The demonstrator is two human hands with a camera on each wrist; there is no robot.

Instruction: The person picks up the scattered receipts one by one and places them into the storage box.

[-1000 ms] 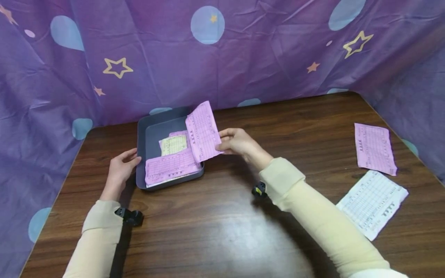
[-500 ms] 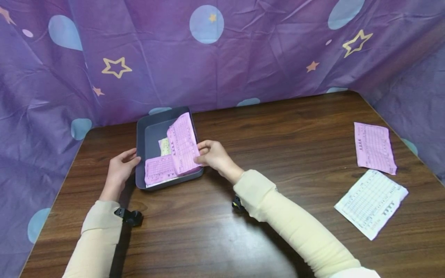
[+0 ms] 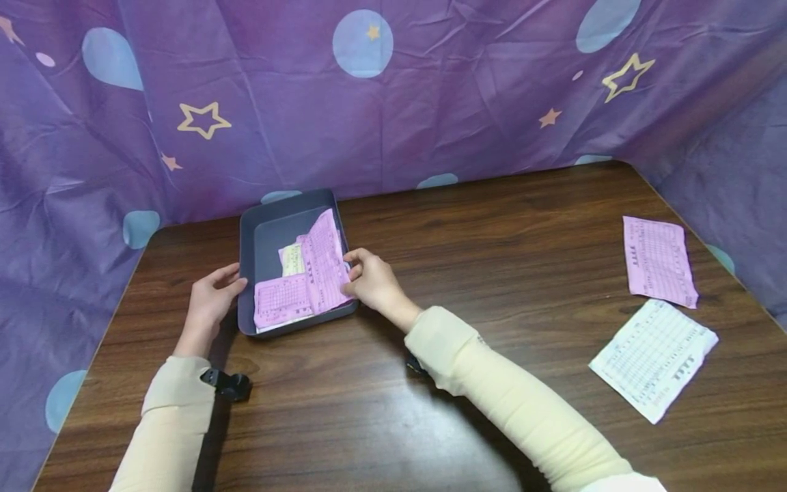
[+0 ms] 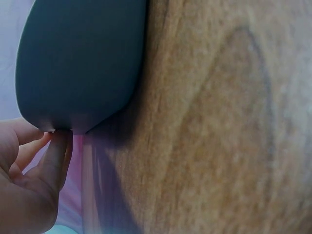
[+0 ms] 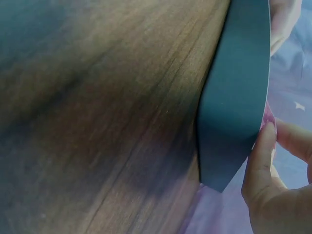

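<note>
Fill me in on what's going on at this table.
A person's right hand pinches the edge of a pink sheet that tilts up inside a gray tray, over other papers, including a yellow slip. The left hand touches the tray's left side. Another pink slip and a white sheet lie on the table, off to the right.

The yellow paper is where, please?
In the head view's left half, the yellow paper lies in the tray, partly hidden by the pink sheet in the right hand.
</note>
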